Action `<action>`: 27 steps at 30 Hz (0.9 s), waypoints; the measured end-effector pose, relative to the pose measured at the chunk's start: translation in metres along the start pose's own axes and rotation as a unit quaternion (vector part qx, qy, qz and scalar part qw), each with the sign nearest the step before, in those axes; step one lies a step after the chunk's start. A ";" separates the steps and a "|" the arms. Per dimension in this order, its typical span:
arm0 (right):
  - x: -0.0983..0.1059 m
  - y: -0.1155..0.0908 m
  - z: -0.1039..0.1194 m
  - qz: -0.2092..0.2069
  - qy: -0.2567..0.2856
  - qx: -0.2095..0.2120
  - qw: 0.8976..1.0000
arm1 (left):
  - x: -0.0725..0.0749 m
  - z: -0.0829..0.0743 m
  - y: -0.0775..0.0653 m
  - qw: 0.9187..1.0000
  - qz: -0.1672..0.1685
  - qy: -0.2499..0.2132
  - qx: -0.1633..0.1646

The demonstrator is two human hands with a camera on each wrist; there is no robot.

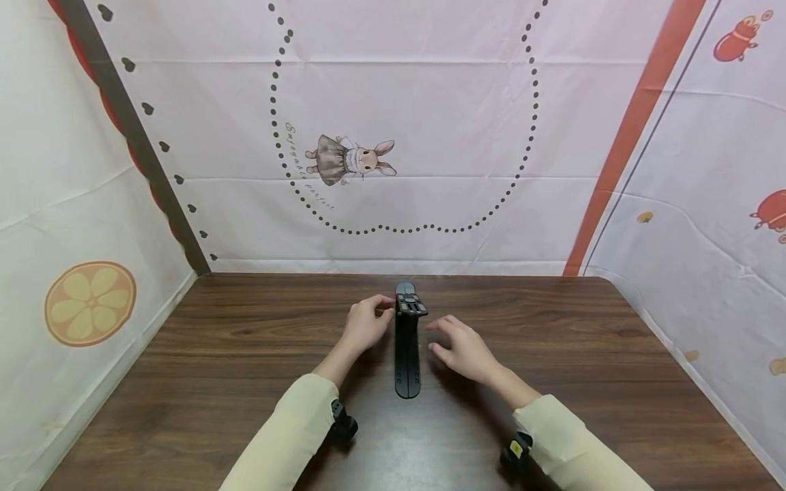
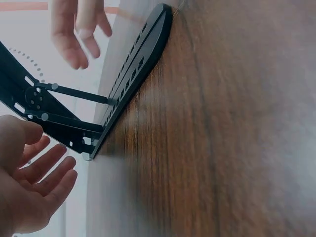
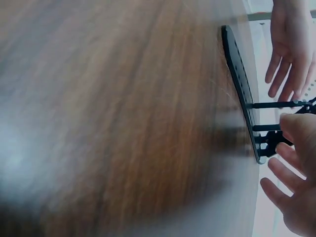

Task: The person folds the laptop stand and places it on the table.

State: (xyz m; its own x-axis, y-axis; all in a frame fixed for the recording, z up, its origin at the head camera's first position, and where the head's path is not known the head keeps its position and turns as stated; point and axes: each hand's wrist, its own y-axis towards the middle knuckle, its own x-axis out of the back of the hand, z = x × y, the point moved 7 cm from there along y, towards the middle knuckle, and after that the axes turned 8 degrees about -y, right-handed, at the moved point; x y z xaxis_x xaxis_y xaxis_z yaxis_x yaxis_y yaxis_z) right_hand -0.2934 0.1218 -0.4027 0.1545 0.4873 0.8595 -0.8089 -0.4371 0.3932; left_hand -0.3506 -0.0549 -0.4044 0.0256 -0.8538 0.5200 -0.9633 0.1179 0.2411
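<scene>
A black folding stand [image 1: 408,361] stands raised on the table, its long rounded base pointing toward me. In the left wrist view its slotted base [image 2: 147,54] lies flat and two thin struts [image 2: 81,94] run up to a tilted panel. My left hand [image 1: 367,324] is at the stand's left side, fingertips right at the upper part, thumb overlapping the panel in the left wrist view. My right hand [image 1: 463,350] hovers just right of the stand, fingers loosely bent with nothing between them. In the right wrist view, its thumb and fingers spread near the struts [image 3: 276,104].
The stand rests on a dark wood-grain table [image 1: 245,327]. Behind and beside it hangs a white printed cloth [image 1: 430,123] with a rabbit figure [image 1: 350,160]. Both sleeves carry a small black camera [image 1: 344,423] at the wrist.
</scene>
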 end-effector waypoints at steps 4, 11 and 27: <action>0.002 0.007 -0.005 -0.025 0.026 -0.028 0.999 | 0.005 -0.002 -0.004 1.000 -0.008 -0.008 -0.008; -0.006 0.016 -0.016 -0.018 0.110 -0.096 0.989 | 0.003 -0.003 -0.013 0.999 0.002 -0.045 0.011; -0.023 0.029 -0.021 -0.015 0.174 -0.180 0.968 | -0.012 0.009 -0.016 0.991 -0.037 -0.121 0.037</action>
State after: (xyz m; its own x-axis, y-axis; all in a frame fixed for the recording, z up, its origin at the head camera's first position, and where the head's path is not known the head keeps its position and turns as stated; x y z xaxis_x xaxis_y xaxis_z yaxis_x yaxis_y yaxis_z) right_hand -0.3321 0.1141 -0.4181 0.0315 0.7481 0.6629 -0.9618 -0.1577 0.2237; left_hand -0.3382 -0.0513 -0.4215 0.0399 -0.9565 0.2891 -0.9783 0.0215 0.2063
